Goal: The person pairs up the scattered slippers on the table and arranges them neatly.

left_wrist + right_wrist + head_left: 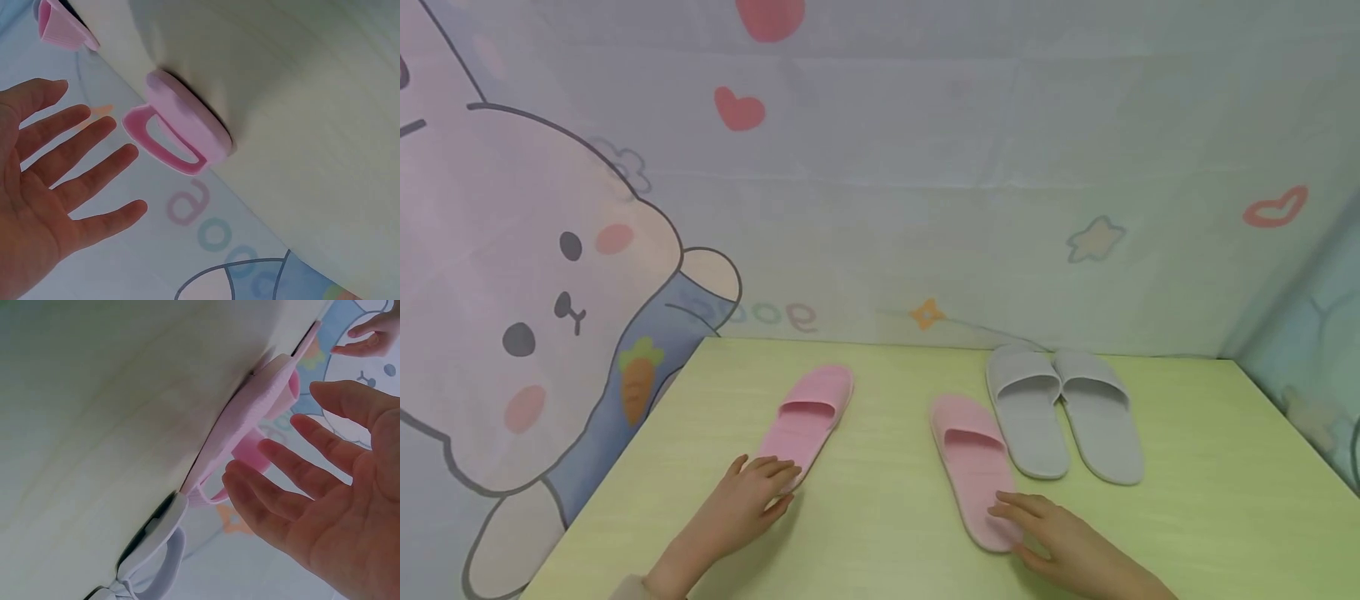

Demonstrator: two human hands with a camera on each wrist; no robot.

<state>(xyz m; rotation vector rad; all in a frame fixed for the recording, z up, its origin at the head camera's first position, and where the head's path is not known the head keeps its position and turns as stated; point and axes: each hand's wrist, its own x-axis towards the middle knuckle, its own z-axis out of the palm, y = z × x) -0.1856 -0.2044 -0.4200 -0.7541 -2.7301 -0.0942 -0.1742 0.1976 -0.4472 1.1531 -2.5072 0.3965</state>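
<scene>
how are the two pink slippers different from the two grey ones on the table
The pink slippers, left one and right one, lie far apart; the grey slippers sit side by side, touching near the toes. The pink ones lie nearer the person, each with a hand at its heel end: left hand, right hand. No hand is near the grey ones. All four are the same open-toed style, soles down.

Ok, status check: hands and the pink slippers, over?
Left hand open, at heel of left pink foam slipper. Right hand open, at heel of right pink foam slipper. Grey slipper pair close beside the right one.
</scene>
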